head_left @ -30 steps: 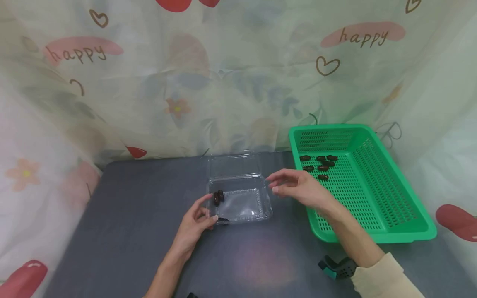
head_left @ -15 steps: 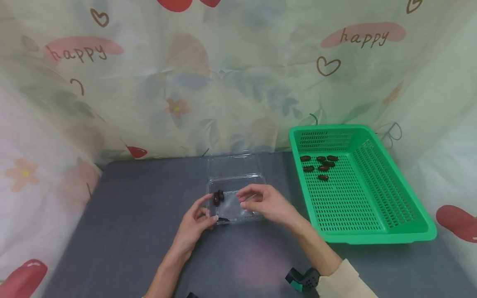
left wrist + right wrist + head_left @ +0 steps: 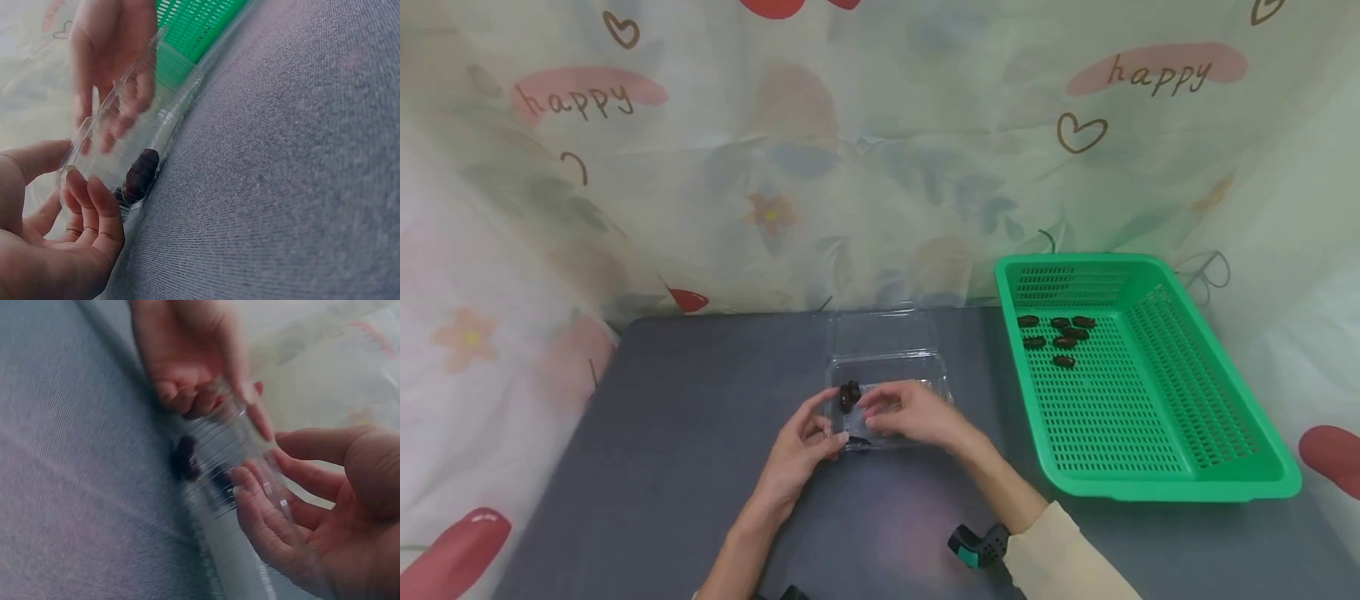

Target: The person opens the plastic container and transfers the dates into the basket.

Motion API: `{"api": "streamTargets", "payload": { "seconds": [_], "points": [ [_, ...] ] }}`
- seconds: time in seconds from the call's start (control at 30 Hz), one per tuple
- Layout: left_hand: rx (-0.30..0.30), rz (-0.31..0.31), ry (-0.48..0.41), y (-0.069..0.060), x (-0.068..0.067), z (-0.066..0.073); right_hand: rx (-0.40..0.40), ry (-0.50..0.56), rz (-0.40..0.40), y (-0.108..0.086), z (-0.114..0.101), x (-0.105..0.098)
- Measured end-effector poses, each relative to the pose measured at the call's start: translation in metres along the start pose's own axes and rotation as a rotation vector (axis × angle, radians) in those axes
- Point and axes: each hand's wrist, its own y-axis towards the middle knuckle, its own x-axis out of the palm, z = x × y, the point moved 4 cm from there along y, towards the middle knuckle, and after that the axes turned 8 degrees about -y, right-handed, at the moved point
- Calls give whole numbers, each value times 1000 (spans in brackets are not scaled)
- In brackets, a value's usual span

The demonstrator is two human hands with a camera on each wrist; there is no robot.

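Note:
A clear plastic clamshell box [image 3: 895, 367] lies on the dark grey table with its lid folded back. My left hand [image 3: 793, 458] grips the box's near left corner, thumb on the front rim. Two dark brown dates [image 3: 848, 395] lie side by side at the box's left end. Another dark date [image 3: 859, 442] is by the left thumb; in the left wrist view a date [image 3: 140, 176] shows through the wall. My right hand [image 3: 917, 412] reaches into the box, fingers loosely bent beside the two dates. Nothing shows between its fingers in the right wrist view.
A green perforated basket [image 3: 1157, 490] stands on the right of the table, several dates [image 3: 1065, 342] at its left side. A patterned curtain [image 3: 865, 167] hangs behind. A black and teal device [image 3: 977, 546] is on my right wrist.
My right hand has moved left, from beside the basket into the box near the two dates. The left hand keeps its hold on the corner. The head view has shifted slightly.

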Motion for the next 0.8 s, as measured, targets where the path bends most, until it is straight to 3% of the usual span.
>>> {"api": "streamTargets", "payload": {
  "seconds": [0.2,0.33,0.57,0.8],
  "points": [
    [-4,5,6,1,-1,0,25,-96,-50,15,9,12],
    [-8,7,19,1,-2,0,46,-89,-89,21,11,16],
    [6,-3,2,2,-1,-1,-22,-169,-172,25,7,19],
    [-7,-9,6,1,0,-1,-28,-183,-201,27,11,21]
  ]
}}
